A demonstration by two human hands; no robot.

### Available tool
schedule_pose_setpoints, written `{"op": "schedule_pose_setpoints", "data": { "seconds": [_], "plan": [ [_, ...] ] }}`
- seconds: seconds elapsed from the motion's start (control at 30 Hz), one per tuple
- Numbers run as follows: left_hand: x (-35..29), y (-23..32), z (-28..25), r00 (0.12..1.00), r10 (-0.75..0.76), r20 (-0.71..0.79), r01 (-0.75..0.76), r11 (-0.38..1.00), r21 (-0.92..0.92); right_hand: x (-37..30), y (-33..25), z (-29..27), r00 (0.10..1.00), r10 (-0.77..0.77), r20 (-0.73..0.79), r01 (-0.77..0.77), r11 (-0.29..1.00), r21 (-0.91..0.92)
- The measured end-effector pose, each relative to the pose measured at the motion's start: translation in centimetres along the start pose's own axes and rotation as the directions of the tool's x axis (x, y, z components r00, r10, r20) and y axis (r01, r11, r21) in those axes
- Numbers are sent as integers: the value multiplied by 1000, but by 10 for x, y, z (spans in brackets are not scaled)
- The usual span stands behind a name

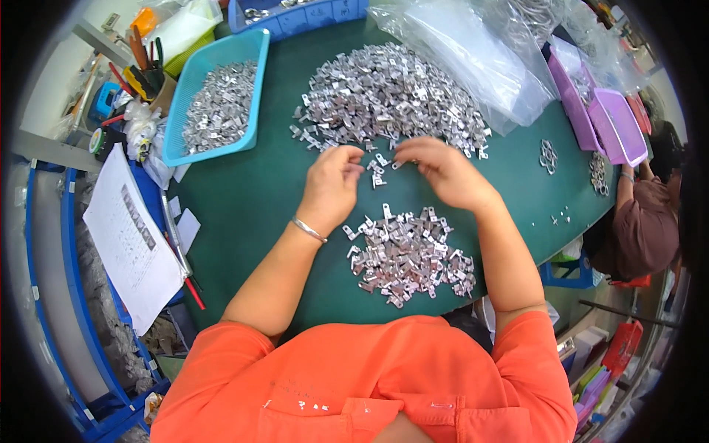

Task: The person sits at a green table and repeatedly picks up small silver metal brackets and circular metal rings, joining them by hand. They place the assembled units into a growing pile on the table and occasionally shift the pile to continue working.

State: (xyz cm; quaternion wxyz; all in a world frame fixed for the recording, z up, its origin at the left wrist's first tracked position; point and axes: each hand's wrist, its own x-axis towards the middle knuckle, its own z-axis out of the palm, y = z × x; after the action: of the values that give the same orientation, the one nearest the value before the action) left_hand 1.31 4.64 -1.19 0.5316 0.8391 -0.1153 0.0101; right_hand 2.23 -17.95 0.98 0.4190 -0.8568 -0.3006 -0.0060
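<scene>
A large heap of small silver metal brackets (388,92) lies at the far middle of the green table, and a smaller pile of brackets (413,255) is close to my body. Between the two, a few loose brackets (378,176) lie in the gap between my hands. My left hand (332,183) is left of them, its fingers curled together; whatever they hold is hidden. My right hand (447,171) is to their right at the big heap's near edge, thumb and forefinger closed on a small metal bracket (396,165).
A turquoise basket (260,88) of metal parts stands at the left, beside papers (133,236). A blue bin (314,21) is at the back, clear plastic bags (487,66) at the back right. Purple baskets (617,125) and metal rings (547,156) lie right, near another person (642,229).
</scene>
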Motion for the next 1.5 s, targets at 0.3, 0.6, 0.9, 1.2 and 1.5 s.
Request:
{"op": "schedule_pose_setpoints", "data": {
  "seconds": [0.3,0.6,0.9,1.2,1.5],
  "plan": [
    [-9,8,2,993,68,100,-86,978,190,-18,2,7,903,309,-297,-315,949,30],
    [-8,4,-2,995,66,79,-77,986,147,-24,7,5,820,567,78,-401,472,785],
    [-5,-4,-3,921,-287,263,379,514,-769,-24,11,5,881,380,283,-292,-35,956],
    [-3,-1,-3,895,-293,338,442,468,-765,-2,-16,23,945,289,-156,-301,951,-62],
    [0,6,-23,770,43,636,452,667,-592,-12,-3,7,824,536,184,-462,447,766]
  ]
}}
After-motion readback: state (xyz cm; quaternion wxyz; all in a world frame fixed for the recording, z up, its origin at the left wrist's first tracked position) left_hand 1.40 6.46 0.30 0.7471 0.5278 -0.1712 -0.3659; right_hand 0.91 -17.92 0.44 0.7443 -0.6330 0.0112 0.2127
